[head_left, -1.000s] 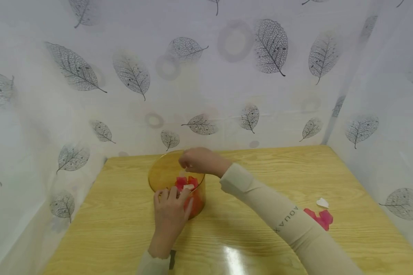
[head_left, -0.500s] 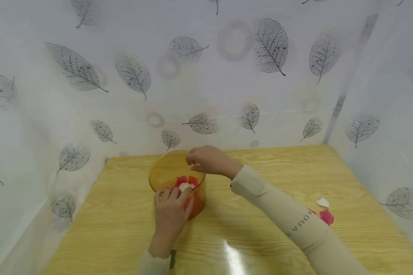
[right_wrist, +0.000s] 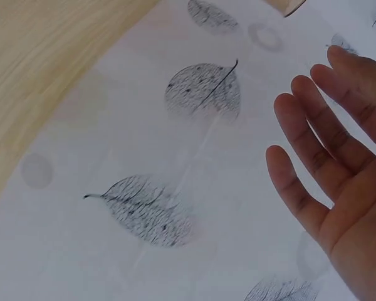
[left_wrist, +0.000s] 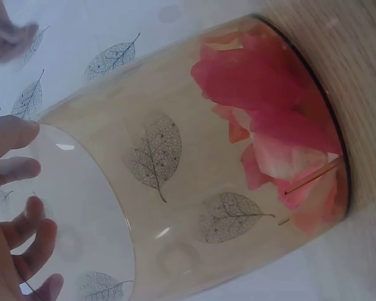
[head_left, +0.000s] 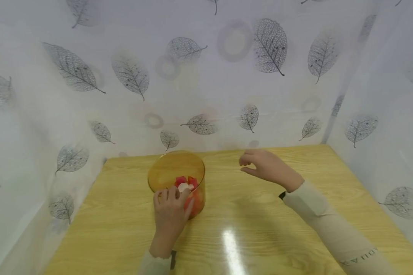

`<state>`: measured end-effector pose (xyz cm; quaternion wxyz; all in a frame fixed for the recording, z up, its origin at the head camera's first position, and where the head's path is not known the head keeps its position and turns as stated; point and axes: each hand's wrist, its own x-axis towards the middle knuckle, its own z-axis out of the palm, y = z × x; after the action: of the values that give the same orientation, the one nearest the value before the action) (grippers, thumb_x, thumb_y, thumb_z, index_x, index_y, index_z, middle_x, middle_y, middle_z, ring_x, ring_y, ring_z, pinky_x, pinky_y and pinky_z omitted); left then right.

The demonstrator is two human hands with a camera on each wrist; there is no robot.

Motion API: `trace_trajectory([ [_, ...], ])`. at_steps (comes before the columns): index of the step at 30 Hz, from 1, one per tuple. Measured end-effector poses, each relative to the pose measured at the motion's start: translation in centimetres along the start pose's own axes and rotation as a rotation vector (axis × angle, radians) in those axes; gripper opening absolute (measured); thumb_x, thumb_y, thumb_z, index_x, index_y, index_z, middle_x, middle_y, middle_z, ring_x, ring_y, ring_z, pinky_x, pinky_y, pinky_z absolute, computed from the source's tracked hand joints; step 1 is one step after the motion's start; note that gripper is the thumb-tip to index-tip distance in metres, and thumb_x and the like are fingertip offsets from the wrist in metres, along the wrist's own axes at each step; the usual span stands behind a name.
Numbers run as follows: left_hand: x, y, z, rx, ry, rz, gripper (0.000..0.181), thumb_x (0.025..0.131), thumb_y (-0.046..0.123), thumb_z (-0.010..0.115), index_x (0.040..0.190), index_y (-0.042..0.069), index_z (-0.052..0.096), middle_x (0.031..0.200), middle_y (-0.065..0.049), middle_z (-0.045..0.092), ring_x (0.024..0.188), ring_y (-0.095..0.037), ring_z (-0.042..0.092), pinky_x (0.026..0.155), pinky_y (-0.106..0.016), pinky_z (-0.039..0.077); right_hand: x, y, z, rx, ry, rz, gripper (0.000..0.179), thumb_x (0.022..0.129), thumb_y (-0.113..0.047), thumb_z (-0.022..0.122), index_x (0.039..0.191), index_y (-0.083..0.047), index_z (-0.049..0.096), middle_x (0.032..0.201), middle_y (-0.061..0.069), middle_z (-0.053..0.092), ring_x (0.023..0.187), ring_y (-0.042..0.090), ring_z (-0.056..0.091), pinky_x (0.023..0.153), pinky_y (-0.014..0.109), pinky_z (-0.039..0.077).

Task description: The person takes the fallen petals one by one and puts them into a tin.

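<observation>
An amber glass vase [head_left: 170,170] stands at the middle left of the table. Through its clear wall, the left wrist view shows red, pink and pale petals [left_wrist: 254,75] heaped at the bottom, with a thin stick-like piece [left_wrist: 313,175] among them. My left hand [head_left: 170,210] holds the near rim, fingers bent over the edge and thumb along the outer side. My right hand [head_left: 266,166] hovers to the right of the vase, apart from it. In the right wrist view that hand [right_wrist: 344,150] has its palm showing, fingers loosely spread and nothing in them.
A wood-grain table [head_left: 110,221] lies under the vase. Behind and at both sides hangs a white sheet [head_left: 206,84] printed with grey leaves. My right sleeve [head_left: 344,229] covers part of the table's right side.
My right hand has moved right, from above the vase opening to well clear of it. A pale petal now lies on top inside. The forearm now hides the petals on the right. Left hand unmoved.
</observation>
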<state>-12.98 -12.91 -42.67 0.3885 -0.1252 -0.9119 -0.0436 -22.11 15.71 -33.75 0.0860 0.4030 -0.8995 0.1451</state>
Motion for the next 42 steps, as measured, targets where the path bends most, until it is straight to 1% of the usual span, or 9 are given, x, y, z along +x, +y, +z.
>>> trace_trajectory([
  [6,-0.1,-0.1,0.4,-0.004,0.032,0.014,0.038,0.067,0.030,0.082,0.100,0.023,0.064,0.084,-0.007,0.050,0.073,-0.027,0.048,0.080,-0.049,0.042,-6.2,4.0,-0.1,-0.056,-0.039,0.173,0.009,0.082,-0.015,0.071,0.085,-0.016,0.062,0.082,-0.005,0.060,0.075,0.012,0.057,0.067,0.031,0.049],
  [11,-0.1,0.1,0.2,-0.022,0.015,0.006,0.042,0.066,0.029,0.084,0.101,0.023,0.063,0.092,-0.008,0.052,0.076,-0.029,0.049,0.081,-0.051,0.042,-10.7,7.3,0.5,-0.077,-0.114,0.262,0.011,0.079,-0.012,0.072,0.084,-0.013,0.063,0.079,-0.005,0.062,0.072,0.014,0.058,0.065,0.032,0.049],
  [17,0.0,0.1,0.4,-0.046,0.046,0.012,0.034,0.065,0.027,0.084,0.091,0.020,0.062,0.088,-0.008,0.058,0.083,-0.029,0.055,0.080,-0.052,0.042,-15.7,11.2,2.3,-0.024,-0.241,0.356,0.011,0.077,-0.008,0.070,0.084,-0.007,0.061,0.078,0.000,0.062,0.070,0.015,0.056,0.063,0.032,0.047],
  [21,0.0,0.0,0.5,-0.041,0.070,0.024,0.032,0.065,0.027,0.083,0.086,0.019,0.060,0.081,-0.007,0.059,0.081,-0.027,0.057,0.078,-0.051,0.042,-18.2,13.3,3.1,0.022,-0.266,0.435,0.015,0.073,-0.008,0.071,0.082,-0.004,0.060,0.077,0.004,0.062,0.070,0.018,0.056,0.063,0.035,0.047],
  [23,0.0,0.0,0.4,-0.037,0.068,0.025,0.032,0.065,0.027,0.082,0.086,0.019,0.060,0.079,-0.006,0.059,0.079,-0.027,0.057,0.078,-0.051,0.042,-18.9,13.9,3.4,0.042,-0.277,0.468,0.017,0.071,-0.009,0.072,0.082,-0.003,0.060,0.078,0.007,0.063,0.072,0.021,0.057,0.064,0.037,0.047],
  [26,0.1,0.0,0.3,-0.030,0.065,0.027,0.031,0.065,0.028,0.082,0.085,0.019,0.059,0.078,-0.006,0.058,0.077,-0.027,0.057,0.078,-0.051,0.043,-19.6,14.5,3.6,0.050,-0.296,0.479,0.020,0.070,-0.009,0.075,0.082,-0.004,0.060,0.078,0.008,0.062,0.072,0.022,0.058,0.065,0.038,0.048],
  [33,0.0,-0.1,0.4,-0.020,0.066,0.032,0.032,0.065,0.029,0.082,0.084,0.019,0.059,0.077,-0.007,0.058,0.074,-0.029,0.056,0.077,-0.050,0.043,-20.0,14.6,3.8,0.132,-0.338,0.531,0.011,0.074,-0.004,0.069,0.080,-0.007,0.059,0.071,0.000,0.055,0.065,0.010,0.045,0.059,0.027,0.039],
  [38,-0.1,0.0,0.4,-0.011,0.064,0.034,0.032,0.064,0.029,0.083,0.083,0.019,0.059,0.076,-0.007,0.058,0.073,-0.029,0.057,0.076,-0.050,0.043,-19.8,14.5,3.9,0.120,-0.333,0.482,0.013,0.075,-0.001,0.065,0.071,-0.010,0.056,0.065,-0.005,0.050,0.059,0.004,0.037,0.055,0.022,0.033],
  [42,-0.2,0.0,0.3,-0.007,0.060,0.032,0.032,0.065,0.029,0.082,0.083,0.019,0.059,0.074,-0.007,0.057,0.073,-0.029,0.057,0.077,-0.050,0.042,-19.2,14.7,3.9,0.076,-0.268,0.387,0.025,0.075,-0.004,0.069,0.063,-0.012,0.049,0.061,-0.010,0.040,0.057,0.000,0.031,0.054,0.020,0.028],
])
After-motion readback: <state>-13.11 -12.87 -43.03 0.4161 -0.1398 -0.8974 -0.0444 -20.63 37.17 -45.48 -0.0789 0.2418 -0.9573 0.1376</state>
